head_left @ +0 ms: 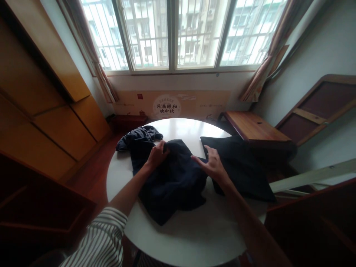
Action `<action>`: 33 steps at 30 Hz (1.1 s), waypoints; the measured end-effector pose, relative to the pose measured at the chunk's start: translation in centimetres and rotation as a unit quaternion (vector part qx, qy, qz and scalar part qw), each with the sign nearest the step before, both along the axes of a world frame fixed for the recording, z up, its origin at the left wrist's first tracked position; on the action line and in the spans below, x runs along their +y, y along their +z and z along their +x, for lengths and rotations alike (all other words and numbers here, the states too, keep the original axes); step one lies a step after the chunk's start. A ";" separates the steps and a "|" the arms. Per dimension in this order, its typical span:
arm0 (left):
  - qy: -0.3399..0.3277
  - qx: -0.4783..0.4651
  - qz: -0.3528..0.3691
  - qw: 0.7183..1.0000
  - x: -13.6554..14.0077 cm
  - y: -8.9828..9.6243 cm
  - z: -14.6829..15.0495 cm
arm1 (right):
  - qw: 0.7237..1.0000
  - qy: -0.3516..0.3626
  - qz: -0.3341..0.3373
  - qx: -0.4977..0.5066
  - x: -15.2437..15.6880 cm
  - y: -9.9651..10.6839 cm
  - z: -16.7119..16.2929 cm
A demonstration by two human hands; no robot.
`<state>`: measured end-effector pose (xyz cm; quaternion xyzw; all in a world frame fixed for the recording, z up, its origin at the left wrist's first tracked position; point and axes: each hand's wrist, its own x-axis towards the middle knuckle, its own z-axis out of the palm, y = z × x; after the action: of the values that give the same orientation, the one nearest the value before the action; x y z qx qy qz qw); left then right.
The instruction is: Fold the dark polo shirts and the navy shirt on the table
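Note:
A dark navy garment [178, 178] lies rumpled across the middle of the white round table. My left hand [158, 154] is closed on its upper left part, fingers pinching the cloth. Over the garment's right edge, my right hand [213, 163] is spread, thumb and fingers apart, close to the fabric; whether it touches is hard to tell. To the right lies a flat, folded black cloth [239, 167], partly behind my right hand and forearm. A bunched dark garment [139, 137] sits at the table's far left, meeting the navy one.
The white round table [178, 124] stands before a barred window [172, 37]. At the right back is a wooden side table [256, 126], with a wood-framed panel [319, 111] leaning on the wall. Wooden cabinets [63, 126] line the left. Dark red furniture [314, 222] flanks the near right.

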<state>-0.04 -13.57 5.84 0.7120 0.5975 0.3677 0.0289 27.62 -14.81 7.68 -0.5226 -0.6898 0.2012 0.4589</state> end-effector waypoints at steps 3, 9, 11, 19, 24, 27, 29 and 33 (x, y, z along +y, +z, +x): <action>0.019 -0.082 0.098 0.992 -1.4 1.8 0.0 | 0.989 0.109 -0.097 -0.020 0.4 -1.2 0.2; -0.248 -0.257 -0.036 0.934 -2.3 4.5 -1.5 | 0.980 0.195 0.014 -0.034 0.1 -0.7 -0.3; -0.267 -0.299 -0.143 0.905 -2.0 4.4 -1.9 | 0.982 0.154 0.103 -0.025 0.0 -0.2 -0.3; -0.261 -0.086 -0.104 0.956 -1.7 2.4 0.0 | 0.955 0.271 0.113 0.041 0.0 0.2 -0.5; -0.235 0.041 -0.182 0.954 -1.7 1.8 0.2 | 0.946 0.313 0.014 0.085 -0.9 1.2 -0.6; -0.264 0.040 -0.191 0.944 -1.6 2.1 0.0 | 0.948 0.274 -0.082 0.136 -1.2 1.7 -0.4; -0.273 0.045 -0.176 0.945 -1.5 2.4 -0.3 | 0.955 0.233 -0.122 0.135 -1.1 1.8 -0.3; -0.208 0.026 -0.044 0.977 -1.0 2.2 -1.0 | 0.963 0.208 -0.167 0.040 -0.5 1.1 -0.4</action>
<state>-1.07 -14.61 8.06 0.8283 0.4523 0.3080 0.1204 27.25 -15.35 8.76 -0.4281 -0.7213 0.4253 0.3399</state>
